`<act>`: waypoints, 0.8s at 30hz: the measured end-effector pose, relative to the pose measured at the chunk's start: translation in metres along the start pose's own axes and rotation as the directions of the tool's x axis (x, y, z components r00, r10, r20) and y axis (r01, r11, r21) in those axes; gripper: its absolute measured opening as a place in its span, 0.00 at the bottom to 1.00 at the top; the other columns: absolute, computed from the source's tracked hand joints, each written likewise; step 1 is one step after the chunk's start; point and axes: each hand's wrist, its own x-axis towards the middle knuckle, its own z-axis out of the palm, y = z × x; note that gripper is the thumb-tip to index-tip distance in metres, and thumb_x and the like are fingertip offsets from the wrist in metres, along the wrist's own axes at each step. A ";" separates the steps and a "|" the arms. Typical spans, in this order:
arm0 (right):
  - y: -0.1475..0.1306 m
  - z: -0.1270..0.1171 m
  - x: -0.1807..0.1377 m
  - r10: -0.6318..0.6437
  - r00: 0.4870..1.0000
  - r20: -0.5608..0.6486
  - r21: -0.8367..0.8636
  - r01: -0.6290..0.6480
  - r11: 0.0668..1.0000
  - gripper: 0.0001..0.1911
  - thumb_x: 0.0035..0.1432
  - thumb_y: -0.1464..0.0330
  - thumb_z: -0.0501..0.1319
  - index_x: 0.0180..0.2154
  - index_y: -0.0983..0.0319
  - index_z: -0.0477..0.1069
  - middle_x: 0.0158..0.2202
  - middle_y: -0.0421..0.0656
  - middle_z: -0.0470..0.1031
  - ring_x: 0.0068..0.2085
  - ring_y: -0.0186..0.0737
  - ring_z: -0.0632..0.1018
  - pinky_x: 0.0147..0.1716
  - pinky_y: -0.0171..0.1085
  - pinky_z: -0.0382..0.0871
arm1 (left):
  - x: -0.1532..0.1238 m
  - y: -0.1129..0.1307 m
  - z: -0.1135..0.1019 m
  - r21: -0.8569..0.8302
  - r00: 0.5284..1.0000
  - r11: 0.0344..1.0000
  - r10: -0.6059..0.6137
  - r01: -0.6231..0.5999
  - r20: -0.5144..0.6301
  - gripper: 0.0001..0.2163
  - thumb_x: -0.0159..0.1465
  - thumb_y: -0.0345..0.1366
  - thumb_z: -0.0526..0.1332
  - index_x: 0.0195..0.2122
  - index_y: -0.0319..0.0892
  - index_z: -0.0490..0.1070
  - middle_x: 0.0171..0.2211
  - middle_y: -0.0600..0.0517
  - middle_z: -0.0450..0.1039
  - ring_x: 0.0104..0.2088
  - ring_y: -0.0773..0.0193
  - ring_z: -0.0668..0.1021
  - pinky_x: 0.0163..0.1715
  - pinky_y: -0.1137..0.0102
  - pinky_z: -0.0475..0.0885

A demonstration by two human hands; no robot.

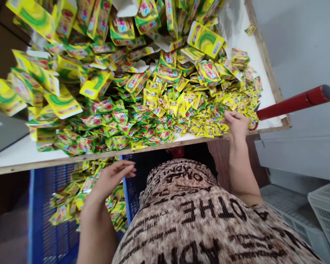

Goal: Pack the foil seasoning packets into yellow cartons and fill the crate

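The right hand (236, 124) is resting palm down on the near right edge of the heap of small yellow-and-green sachets (181, 106), its grip lying loosely curled over a few of them; whether any sachet is actually pinched is not visible. The left hand (112, 178) is hovering below the surface (22, 154), fingers apart and extended, holding nothing, just above the blue crate (38, 205) that is carrying more sachets. The heap is spreading across the white surface with no common direction, the packets lying at every angle. Farther back, larger yellow cartons (63, 104) are piling up, tilted in many ways. Just right of the right hand, a red tube (294, 102) is lying with its long axis running from the surface's edge out and up to the right. Pale crates (324, 209) are sitting lower right.
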 end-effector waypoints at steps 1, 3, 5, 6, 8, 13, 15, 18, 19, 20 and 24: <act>-0.004 -0.002 0.000 -0.014 0.999 -0.033 0.034 0.015 0.999 0.09 0.44 0.66 0.70 0.27 0.63 0.74 0.22 0.35 0.72 0.22 0.32 0.73 0.26 0.38 0.76 | 0.003 0.015 0.010 -0.004 0.997 0.999 0.043 -0.043 0.058 0.22 0.54 0.51 0.67 0.43 0.40 0.73 0.35 0.47 0.80 0.34 0.57 0.82 0.40 0.62 0.78; -0.013 -0.006 -0.006 -0.113 0.985 -0.132 0.036 0.119 0.992 0.09 0.48 0.64 0.68 0.30 0.62 0.74 0.23 0.35 0.72 0.23 0.32 0.74 0.26 0.36 0.75 | 0.010 0.034 0.030 -0.013 0.983 0.995 0.103 -0.102 0.150 0.20 0.56 0.50 0.67 0.42 0.40 0.73 0.34 0.47 0.79 0.33 0.57 0.82 0.38 0.64 0.78; -0.019 -0.007 -0.019 -0.199 0.975 -0.095 -0.025 0.198 0.980 0.09 0.52 0.62 0.66 0.32 0.60 0.74 0.24 0.35 0.72 0.23 0.32 0.74 0.26 0.35 0.73 | 0.017 0.041 0.048 -0.025 0.968 0.990 0.138 -0.135 0.208 0.19 0.56 0.50 0.67 0.42 0.40 0.73 0.34 0.48 0.79 0.33 0.58 0.82 0.37 0.65 0.77; -0.019 -0.006 -0.026 -0.200 0.980 0.012 -0.060 0.200 0.978 0.09 0.54 0.62 0.65 0.33 0.60 0.74 0.24 0.36 0.72 0.23 0.32 0.74 0.25 0.34 0.72 | 0.020 0.042 0.057 -0.033 0.963 0.989 0.149 -0.145 0.226 0.19 0.56 0.49 0.67 0.42 0.40 0.74 0.35 0.48 0.79 0.33 0.58 0.82 0.37 0.65 0.77; -0.012 0.002 -0.042 -0.125 0.950 0.288 -0.143 0.171 0.975 0.07 0.55 0.63 0.64 0.32 0.60 0.74 0.23 0.37 0.72 0.22 0.34 0.73 0.24 0.35 0.71 | 0.026 0.043 0.073 -0.053 0.955 0.986 0.165 -0.157 0.247 0.18 0.57 0.49 0.66 0.41 0.40 0.74 0.35 0.48 0.79 0.33 0.59 0.82 0.37 0.65 0.77; 0.024 0.028 -0.058 -0.088 0.850 0.520 -0.395 0.330 0.858 0.03 0.53 0.71 0.62 0.28 0.60 0.75 0.27 0.41 0.76 0.30 0.41 0.76 0.36 0.41 0.72 | 0.035 0.050 0.105 -0.062 0.942 0.975 0.224 -0.215 0.250 0.17 0.57 0.46 0.66 0.41 0.40 0.74 0.34 0.49 0.78 0.32 0.61 0.81 0.37 0.66 0.76; 0.030 0.032 -0.054 -0.120 0.830 0.544 -0.429 0.398 0.811 0.05 0.53 0.73 0.61 0.29 0.60 0.76 0.31 0.43 0.78 0.35 0.44 0.77 0.41 0.42 0.71 | 0.037 0.054 0.112 -0.028 0.932 0.965 0.260 -0.261 0.254 0.15 0.58 0.45 0.65 0.41 0.40 0.74 0.33 0.49 0.78 0.32 0.61 0.81 0.37 0.67 0.75; 0.029 0.030 -0.043 -0.146 0.773 0.618 -0.421 0.482 0.768 0.10 0.55 0.74 0.59 0.35 0.60 0.79 0.34 0.45 0.78 0.38 0.45 0.77 0.43 0.42 0.69 | 0.041 0.060 0.117 0.034 0.919 0.948 0.297 -0.316 0.259 0.14 0.60 0.43 0.63 0.41 0.39 0.74 0.31 0.50 0.78 0.30 0.62 0.80 0.34 0.69 0.74; 0.027 0.029 -0.039 -0.146 0.749 0.646 -0.423 0.511 0.748 0.12 0.56 0.75 0.58 0.37 0.61 0.79 0.35 0.46 0.78 0.39 0.45 0.76 0.42 0.42 0.69 | 0.043 0.063 0.119 0.053 0.914 0.941 0.309 -0.334 0.263 0.13 0.60 0.43 0.63 0.41 0.39 0.74 0.30 0.50 0.78 0.30 0.63 0.79 0.33 0.69 0.73; 0.024 0.028 -0.036 -0.137 0.722 0.678 -0.430 0.541 0.722 0.14 0.57 0.76 0.57 0.39 0.61 0.80 0.35 0.46 0.77 0.39 0.44 0.76 0.42 0.41 0.69 | 0.046 0.065 0.121 0.069 0.907 0.933 0.323 -0.353 0.270 0.13 0.60 0.42 0.63 0.41 0.39 0.75 0.31 0.50 0.78 0.30 0.63 0.79 0.33 0.70 0.73; 0.014 0.031 -0.037 -0.058 0.591 0.804 -0.454 0.674 0.583 0.16 0.61 0.74 0.56 0.47 0.58 0.79 0.37 0.46 0.73 0.38 0.44 0.74 0.38 0.39 0.67 | 0.062 0.080 0.140 0.061 0.886 0.915 0.367 -0.399 0.282 0.11 0.60 0.39 0.62 0.41 0.39 0.75 0.31 0.50 0.78 0.29 0.63 0.79 0.31 0.70 0.72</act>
